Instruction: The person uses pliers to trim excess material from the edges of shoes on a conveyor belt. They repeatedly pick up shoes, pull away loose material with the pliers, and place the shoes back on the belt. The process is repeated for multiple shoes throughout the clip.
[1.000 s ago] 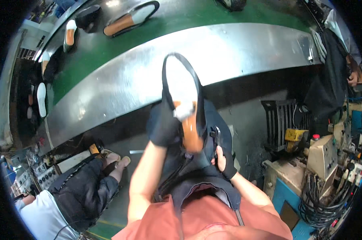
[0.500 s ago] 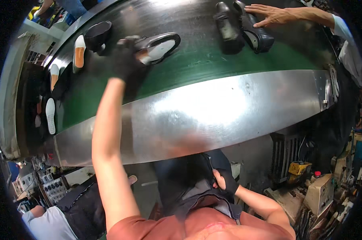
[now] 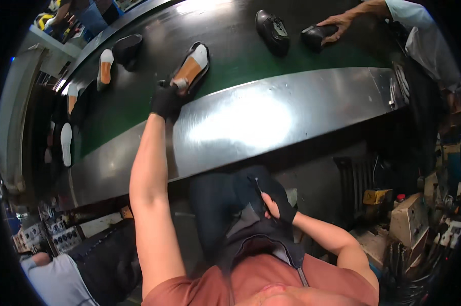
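Spanning the far half of the head view, a dark belt [image 3: 230,61] with a green sheen carries several shoes, and a shiny metal strip [image 3: 240,125] borders its near side, a bright patch of light glaring from the middle. The two hands are well apart. On the belt, left of centre, the left hand [image 3: 167,97], in a black glove, is closed on the near, heel end of a dark shoe [image 3: 194,65] whose white-and-tan face is turned up. Nearer and to the right, by the dark trousers [image 3: 210,209], the right hand [image 3: 277,206] is wrapped around a slim hand tool [image 3: 257,184]; its glove leaves the fingertips bare.

Farther left on the belt are a black shoe [image 3: 127,50] and, just beside it, a white-and-tan one [image 3: 105,69]; a pale sole [image 3: 66,144] shows near the left end. Toward the far right stands a dark lace-up [image 3: 272,31], and a co-worker's hand [image 3: 337,26] rests on another dark shoe [image 3: 313,36].

At the right of the room, a yellow box [image 3: 377,196] is beside a beige control box [image 3: 410,219] with a red button [image 3: 400,197]. At the near left, a person in a pale shirt [image 3: 62,283] is beside a knobbed panel [image 3: 66,238].
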The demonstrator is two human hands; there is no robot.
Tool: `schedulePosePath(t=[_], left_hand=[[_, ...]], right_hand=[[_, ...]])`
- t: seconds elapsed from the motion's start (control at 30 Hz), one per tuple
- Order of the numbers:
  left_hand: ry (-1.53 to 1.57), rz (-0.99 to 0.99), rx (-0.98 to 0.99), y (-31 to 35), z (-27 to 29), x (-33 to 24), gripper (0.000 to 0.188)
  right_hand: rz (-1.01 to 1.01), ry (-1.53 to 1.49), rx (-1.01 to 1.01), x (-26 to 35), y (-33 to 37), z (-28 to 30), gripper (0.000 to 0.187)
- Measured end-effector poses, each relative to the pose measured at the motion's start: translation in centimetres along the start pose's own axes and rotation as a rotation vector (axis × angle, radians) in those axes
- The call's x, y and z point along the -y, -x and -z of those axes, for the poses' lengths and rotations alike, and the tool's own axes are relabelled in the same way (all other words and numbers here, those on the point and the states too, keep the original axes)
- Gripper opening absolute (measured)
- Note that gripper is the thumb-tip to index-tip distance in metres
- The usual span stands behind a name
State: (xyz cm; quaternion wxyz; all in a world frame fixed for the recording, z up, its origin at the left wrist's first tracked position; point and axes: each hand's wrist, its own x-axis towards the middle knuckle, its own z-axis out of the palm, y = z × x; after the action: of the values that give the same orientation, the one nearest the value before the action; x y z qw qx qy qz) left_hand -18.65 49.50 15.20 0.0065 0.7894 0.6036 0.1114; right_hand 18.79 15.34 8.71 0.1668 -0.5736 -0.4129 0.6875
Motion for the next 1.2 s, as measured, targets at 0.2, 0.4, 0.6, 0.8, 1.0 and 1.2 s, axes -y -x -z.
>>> schedulePosePath(t=[0.2,0.4,0.6,0.8,1.0,1.2], left_hand=[[1.857,0.523,-0.381,21.4,2.0,-11.7,0.041],[1.051,0.221,-0.164,35.2,9.0,-13.7,0.073],[1.173,-0.07,-0.183,29.6,6.0,-22.2,0.039],[1.365,0.183,0.03,24.7,2.6,-22.4,0.028],[1.591,0.089,-0.153,25.1,0.6,-21.4,0.065],[1.413,0.069,-0.203,25.5,1.8,-21.4,0.073]], right_hand=[[-0.067,-0.1,-0.075,-5.2,3.6,0.3,0.058],[-0.015,-0.142,-0.166,-5.1,10.5,0.6,0.056],[0.209,-0.154,-0.126,1.2,13.9,-1.0,0.042],[0.219,-0.043,0.193,3.5,14.2,-3.6,0.041],[0.316,-0.235,0.375,0.9,6.6,-5.1,0.045],[0.013,-0.463,0.389,3.9,8.8,-3.7,0.046]])
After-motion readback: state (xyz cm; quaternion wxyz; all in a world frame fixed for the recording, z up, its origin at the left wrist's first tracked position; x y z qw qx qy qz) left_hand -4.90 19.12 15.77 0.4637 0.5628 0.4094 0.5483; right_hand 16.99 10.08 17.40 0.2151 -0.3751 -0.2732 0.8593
